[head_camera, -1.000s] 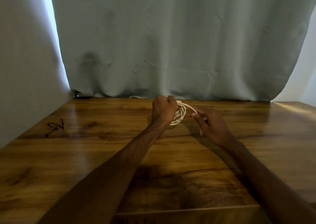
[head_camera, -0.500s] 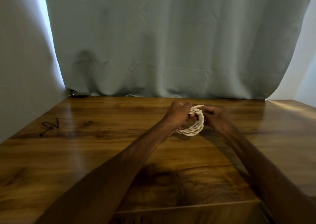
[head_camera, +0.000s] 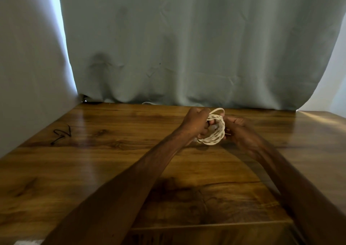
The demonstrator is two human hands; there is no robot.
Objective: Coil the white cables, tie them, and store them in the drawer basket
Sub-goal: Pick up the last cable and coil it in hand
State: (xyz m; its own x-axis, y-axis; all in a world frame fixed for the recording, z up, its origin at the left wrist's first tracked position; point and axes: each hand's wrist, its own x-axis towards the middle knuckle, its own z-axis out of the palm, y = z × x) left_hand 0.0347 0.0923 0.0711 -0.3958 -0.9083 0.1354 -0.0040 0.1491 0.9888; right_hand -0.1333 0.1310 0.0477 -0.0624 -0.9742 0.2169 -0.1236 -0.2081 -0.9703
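Head view: left hand point(head_camera: 196, 122) clasps the white cable coil point(head_camera: 215, 139) — grip closed on it. Blurred, the right hand point(head_camera: 241, 130) pinches its other side over the tabletop point(head_camera: 112, 160).

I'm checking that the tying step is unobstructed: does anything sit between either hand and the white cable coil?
Nothing visible does. The left hand grips the white cable coil and the right hand holds its other side, above the wooden table. A thin black wire lies apart, far to the left.
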